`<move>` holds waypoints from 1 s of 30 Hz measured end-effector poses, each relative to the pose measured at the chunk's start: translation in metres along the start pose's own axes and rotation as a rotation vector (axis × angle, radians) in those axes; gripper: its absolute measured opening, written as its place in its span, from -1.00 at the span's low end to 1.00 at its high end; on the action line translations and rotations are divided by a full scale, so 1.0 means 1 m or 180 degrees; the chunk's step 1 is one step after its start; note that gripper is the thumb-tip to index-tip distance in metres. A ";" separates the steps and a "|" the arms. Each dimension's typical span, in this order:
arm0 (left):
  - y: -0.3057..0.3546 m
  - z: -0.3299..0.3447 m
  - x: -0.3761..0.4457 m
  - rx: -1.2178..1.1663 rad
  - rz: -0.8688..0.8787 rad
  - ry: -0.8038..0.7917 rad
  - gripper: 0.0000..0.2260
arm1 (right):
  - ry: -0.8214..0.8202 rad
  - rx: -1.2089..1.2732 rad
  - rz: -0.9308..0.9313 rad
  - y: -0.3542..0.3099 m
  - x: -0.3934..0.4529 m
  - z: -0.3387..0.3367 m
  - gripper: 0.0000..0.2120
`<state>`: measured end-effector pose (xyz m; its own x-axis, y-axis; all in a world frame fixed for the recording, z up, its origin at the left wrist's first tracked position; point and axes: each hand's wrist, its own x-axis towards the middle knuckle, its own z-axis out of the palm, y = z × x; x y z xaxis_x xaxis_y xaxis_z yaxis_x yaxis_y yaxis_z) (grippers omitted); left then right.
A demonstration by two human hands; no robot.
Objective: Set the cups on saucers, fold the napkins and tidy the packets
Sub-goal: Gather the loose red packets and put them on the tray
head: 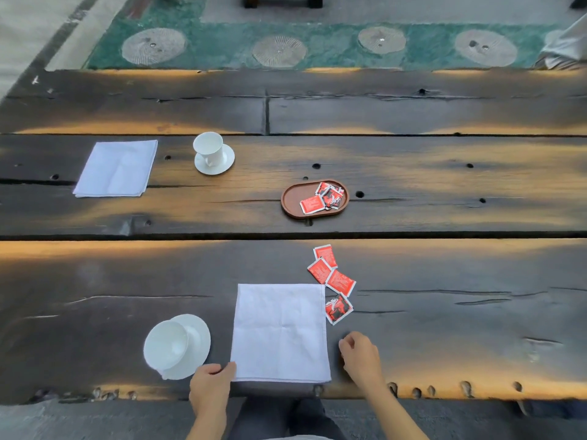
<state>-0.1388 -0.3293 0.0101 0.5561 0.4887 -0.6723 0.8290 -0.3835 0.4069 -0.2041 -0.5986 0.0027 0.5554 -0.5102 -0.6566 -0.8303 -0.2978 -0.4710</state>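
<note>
A folded white napkin (281, 333) lies flat near the table's front edge. My left hand (211, 384) pinches its lower left corner. My right hand (360, 354) hovers just right of the napkin, fingers curled, holding nothing. A white cup (165, 344) sits on a saucer (198, 331) to the left. Several red packets (333, 281) lie loose by the napkin's upper right corner. Farther back, a brown oval tray (292, 201) holds more red packets (324, 198). A second cup (209, 149) stands on its saucer (227, 161), beside another folded napkin (117, 168).
The dark plank table (444, 312) has gaps between boards and knot holes. Beyond its far edge are a green floor strip with round stone discs (279, 50) and a person's sleeve (565, 46) at the far right. My legs show under the front edge.
</note>
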 end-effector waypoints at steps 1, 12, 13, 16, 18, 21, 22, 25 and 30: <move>0.007 0.001 0.000 -0.0207 -0.0063 0.0041 -0.77 | 0.0057 0.0131 0.0033 -0.002 0.005 -0.003 -0.76; 0.141 0.059 -0.014 -0.2973 -0.0529 -0.2728 -0.62 | 0.0190 -0.1116 -0.1387 -0.044 0.041 -0.023 -0.62; 0.146 0.065 -0.014 -0.3047 -0.0577 -0.2765 -0.62 | 0.0062 -0.1373 -0.1483 -0.045 0.044 -0.024 -0.57; 0.154 0.083 -0.014 -0.3213 -0.0683 -0.2844 -0.60 | -0.0092 -0.2074 -0.1567 -0.045 0.053 -0.029 -0.43; 0.156 0.093 -0.013 -0.3282 -0.0728 -0.2872 -0.58 | -0.0015 -0.2259 -0.1549 -0.044 0.059 -0.031 -0.48; 0.158 0.104 -0.010 -0.3381 -0.0825 -0.2818 -0.55 | 0.0222 -0.2146 -0.1367 -0.039 0.068 -0.034 -0.61; 0.158 0.108 -0.009 -0.3404 -0.0839 -0.2802 -0.54 | 0.0229 -0.2051 -0.1279 -0.036 0.071 -0.035 -0.65; 0.159 0.117 -0.012 -0.3360 -0.0811 -0.2727 -0.56 | 0.0064 -0.1039 -0.0960 -0.034 0.078 -0.041 -0.87; 0.160 0.127 -0.020 -0.3310 -0.0737 -0.2511 -0.57 | 0.0110 0.0692 -0.0537 -0.052 0.079 -0.053 -0.87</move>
<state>-0.0243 -0.5002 0.0097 0.5066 -0.2580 -0.8227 0.7547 0.5941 0.2784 -0.1193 -0.6656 0.0066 0.6802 -0.4963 -0.5395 -0.6950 -0.2026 -0.6899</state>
